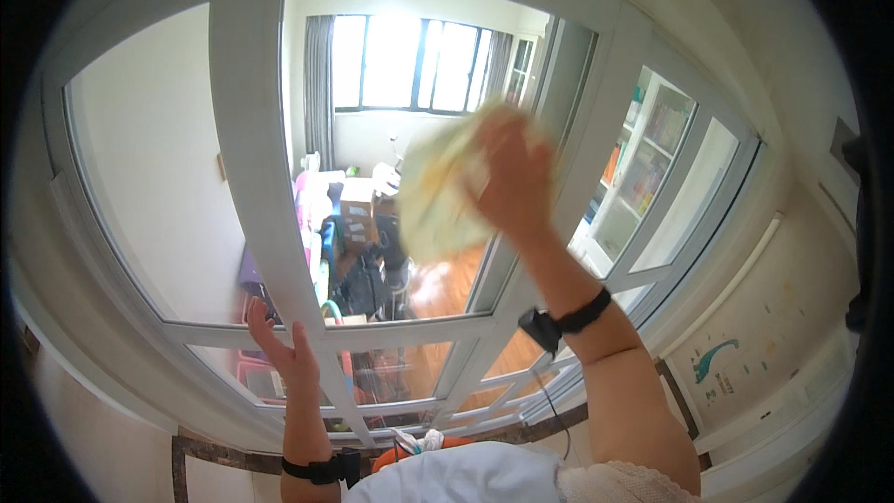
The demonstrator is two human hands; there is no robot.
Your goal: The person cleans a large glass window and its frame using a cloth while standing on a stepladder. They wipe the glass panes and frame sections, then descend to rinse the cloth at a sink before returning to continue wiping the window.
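Note:
My right hand [513, 181], blurred, is raised in front of the tall middle glass pane and presses or holds a pale yellow-green cloth [440, 188], which is spread out to the left of the fingers. Whether the cloth touches the glass cannot be told for sure. Low on the left, my left hand [286, 349] is lifted with its fingers apart, empty, near the white frame [304, 258] of the glazed sliding door. Each wrist wears a black strap with a small device.
Through the glass show cardboard boxes [357, 199], a dark bag or chair, a wooden floor [447, 283], a window with grey curtains [320, 84] and a white bookcase [646, 147]. At my front, low down, lies something orange [380, 460] with white cloth or plastic on it.

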